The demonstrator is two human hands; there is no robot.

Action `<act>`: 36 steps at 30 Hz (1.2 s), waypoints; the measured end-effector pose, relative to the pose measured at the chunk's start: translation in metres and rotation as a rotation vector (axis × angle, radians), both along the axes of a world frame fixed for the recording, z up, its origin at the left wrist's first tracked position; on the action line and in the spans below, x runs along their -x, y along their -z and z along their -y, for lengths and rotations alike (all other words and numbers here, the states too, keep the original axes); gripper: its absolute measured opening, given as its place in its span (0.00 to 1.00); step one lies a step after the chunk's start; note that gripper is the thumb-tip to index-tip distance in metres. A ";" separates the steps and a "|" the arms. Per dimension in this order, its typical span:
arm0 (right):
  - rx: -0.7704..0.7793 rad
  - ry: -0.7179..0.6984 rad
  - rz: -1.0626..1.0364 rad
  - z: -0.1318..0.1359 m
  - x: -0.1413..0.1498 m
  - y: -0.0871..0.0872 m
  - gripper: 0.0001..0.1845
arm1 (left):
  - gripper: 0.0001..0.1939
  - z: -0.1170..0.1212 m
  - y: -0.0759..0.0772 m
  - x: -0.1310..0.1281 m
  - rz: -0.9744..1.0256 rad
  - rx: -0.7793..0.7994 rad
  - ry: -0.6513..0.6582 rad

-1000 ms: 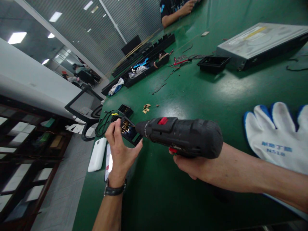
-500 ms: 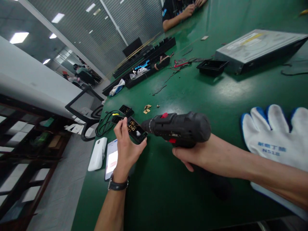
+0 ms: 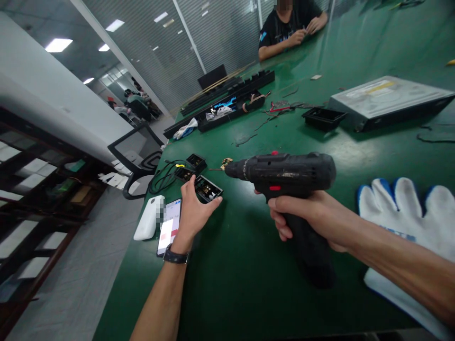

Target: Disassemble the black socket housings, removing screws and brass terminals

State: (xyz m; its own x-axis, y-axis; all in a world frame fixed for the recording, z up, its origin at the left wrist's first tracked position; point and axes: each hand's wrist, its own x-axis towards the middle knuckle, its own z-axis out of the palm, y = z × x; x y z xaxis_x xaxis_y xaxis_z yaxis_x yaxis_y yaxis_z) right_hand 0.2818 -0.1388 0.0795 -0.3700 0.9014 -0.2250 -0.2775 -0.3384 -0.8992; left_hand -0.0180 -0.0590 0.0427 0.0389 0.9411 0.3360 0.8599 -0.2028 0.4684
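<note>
My right hand (image 3: 302, 213) grips a black cordless drill (image 3: 284, 173) with red buttons. Its thin bit points left, above the table and apart from the open box. My left hand (image 3: 197, 206) holds a small open black box (image 3: 209, 188) by its edges, thumb at the near right corner and fingers at the left. Brass-coloured parts and something pale show inside the box. Two more small black housings, one of them a box (image 3: 196, 162), sit just behind it beside a coiled black cable (image 3: 161, 177). Small brass pieces (image 3: 226, 163) lie partly hidden behind the drill's front.
A phone (image 3: 169, 227) and a white rounded device (image 3: 150, 218) lie left of my left wrist. White-and-blue gloves (image 3: 408, 213) are at the right. Farther back are a black tray (image 3: 323, 118), a flat metal unit (image 3: 391, 102) and long black casings (image 3: 234, 111). A person (image 3: 291, 28) sits across the green table.
The drill has drawn back from the box, up and to the right, and its bit is now in view. My left hand remains on the box. The whole view has shifted.
</note>
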 end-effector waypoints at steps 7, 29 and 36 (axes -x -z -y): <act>0.062 0.143 -0.127 -0.004 0.002 -0.002 0.08 | 0.49 -0.013 -0.012 0.007 0.043 0.164 -0.035; 0.160 0.379 -0.362 -0.024 -0.008 -0.001 0.11 | 0.20 -0.125 -0.017 -0.095 -0.397 0.166 0.394; 0.156 0.355 -0.385 -0.025 -0.011 0.003 0.15 | 0.05 -0.137 -0.012 -0.119 -0.274 0.226 0.458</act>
